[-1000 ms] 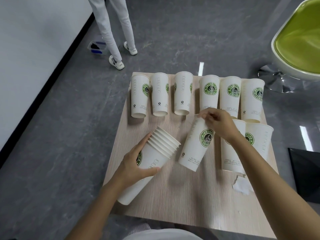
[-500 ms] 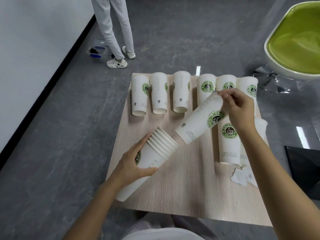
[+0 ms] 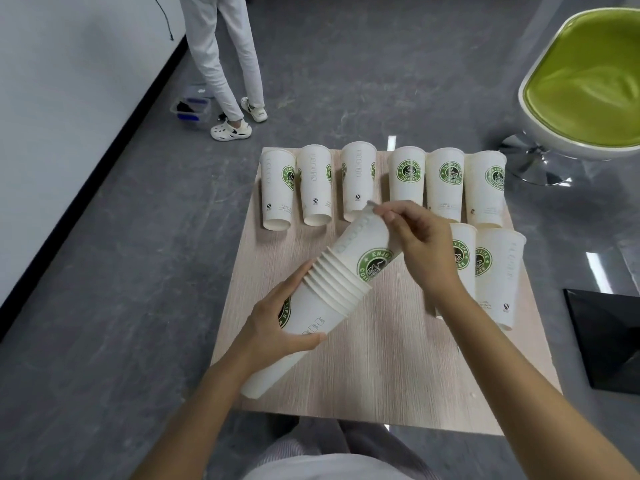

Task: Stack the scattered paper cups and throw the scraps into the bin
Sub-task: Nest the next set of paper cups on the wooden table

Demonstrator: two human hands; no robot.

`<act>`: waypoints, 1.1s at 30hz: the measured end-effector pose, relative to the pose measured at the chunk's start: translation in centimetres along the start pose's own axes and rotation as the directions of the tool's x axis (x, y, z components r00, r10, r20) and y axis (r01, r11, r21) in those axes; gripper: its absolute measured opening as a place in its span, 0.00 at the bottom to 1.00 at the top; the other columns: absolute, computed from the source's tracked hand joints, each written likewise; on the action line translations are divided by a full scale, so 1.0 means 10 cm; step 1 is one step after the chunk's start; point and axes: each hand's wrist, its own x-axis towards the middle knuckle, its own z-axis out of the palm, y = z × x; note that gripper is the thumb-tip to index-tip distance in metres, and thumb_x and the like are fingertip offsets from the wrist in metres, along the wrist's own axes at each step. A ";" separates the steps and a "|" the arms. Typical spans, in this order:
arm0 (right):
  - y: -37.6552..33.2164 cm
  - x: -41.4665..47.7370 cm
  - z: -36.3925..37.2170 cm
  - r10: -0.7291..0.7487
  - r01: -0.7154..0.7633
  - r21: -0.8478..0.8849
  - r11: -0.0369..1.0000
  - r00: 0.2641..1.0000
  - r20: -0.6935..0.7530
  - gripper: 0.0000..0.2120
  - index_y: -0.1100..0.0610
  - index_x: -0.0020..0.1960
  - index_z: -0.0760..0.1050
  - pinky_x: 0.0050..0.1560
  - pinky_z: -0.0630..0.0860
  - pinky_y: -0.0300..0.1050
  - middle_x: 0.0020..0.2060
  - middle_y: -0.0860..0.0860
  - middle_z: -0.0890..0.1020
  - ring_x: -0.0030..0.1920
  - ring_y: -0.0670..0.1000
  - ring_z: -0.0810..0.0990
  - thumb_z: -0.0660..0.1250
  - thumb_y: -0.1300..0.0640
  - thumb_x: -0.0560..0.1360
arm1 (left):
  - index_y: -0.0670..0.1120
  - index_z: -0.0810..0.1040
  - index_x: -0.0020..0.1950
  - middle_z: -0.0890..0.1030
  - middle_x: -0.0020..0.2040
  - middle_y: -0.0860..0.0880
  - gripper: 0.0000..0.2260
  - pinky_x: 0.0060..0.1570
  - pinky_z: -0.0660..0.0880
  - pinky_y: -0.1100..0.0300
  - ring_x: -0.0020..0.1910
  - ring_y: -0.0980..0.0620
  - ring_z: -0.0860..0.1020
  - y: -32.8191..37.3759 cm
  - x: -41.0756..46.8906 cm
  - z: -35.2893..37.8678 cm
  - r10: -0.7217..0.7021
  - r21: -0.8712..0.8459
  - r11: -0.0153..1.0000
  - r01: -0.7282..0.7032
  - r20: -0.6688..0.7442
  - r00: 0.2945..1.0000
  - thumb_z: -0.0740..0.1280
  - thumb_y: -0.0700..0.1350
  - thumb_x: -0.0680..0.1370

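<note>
Left hand (image 3: 273, 323) grips the stack (image 3: 311, 317) mid-body: thumb curled over the near side, fingers wrapped round the far side. The stack is tilted over the table (image 3: 381, 358), base toward the near left edge and open end pointing up and away. Several nested rims show just past the fingers.

Right hand (image 3: 422, 247) pinches the far end of a single cup (image 3: 360, 244), with thumb and fingertips closed together on its rim. That cup's narrow end is already inside the top of the stack. It's in line with the stack and only partly seated, so the green logo is exposed outside the rims.

Loose cups: a row of six (image 3: 358, 181) along the far table edge, close side by side. Two more (image 3: 498, 271) sit on the right side, partly hidden behind the right wrist.

Can't make out scraps; the right forearm covers that area of the table.

Off the table: black object (image 3: 609, 341) on the floor at right, green chair (image 3: 585, 81) at far right, and a person's legs (image 3: 221, 64) at far left beside a clear box (image 3: 192, 107).
</note>
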 end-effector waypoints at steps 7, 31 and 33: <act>-0.07 -0.25 0.19 0.005 -0.005 0.001 1.000 0.989 0.146 0.10 0.53 0.48 0.80 0.47 0.73 0.35 0.44 0.43 0.83 0.45 0.41 0.79 0.63 0.65 0.78 | 0.72 0.53 0.74 0.65 0.70 0.70 0.47 0.64 0.71 0.56 0.67 0.65 0.68 0.06 -0.01 0.03 0.013 -0.029 1.000 -0.013 -0.009 1.000 0.79 0.50 0.67; -0.07 -0.47 0.15 0.096 -0.096 -0.010 0.995 0.975 0.203 0.11 0.50 0.56 0.80 0.55 0.74 0.46 0.51 0.42 0.83 0.52 0.52 0.81 0.65 0.60 0.78 | 0.71 0.54 0.75 0.68 0.69 0.66 0.47 0.57 0.72 0.66 0.61 0.67 0.72 0.18 0.07 0.12 0.033 -0.079 0.996 -0.031 0.020 0.999 0.80 0.49 0.67; -0.06 -0.47 0.14 0.099 -0.104 0.017 0.994 0.977 0.191 0.10 0.52 0.55 0.80 0.55 0.74 0.40 0.51 0.43 0.83 0.53 0.46 0.81 0.64 0.62 0.78 | 0.72 0.54 0.74 0.67 0.69 0.68 0.47 0.58 0.72 0.66 0.62 0.67 0.71 0.18 0.09 0.14 0.036 -0.074 0.997 -0.034 0.026 0.999 0.80 0.49 0.67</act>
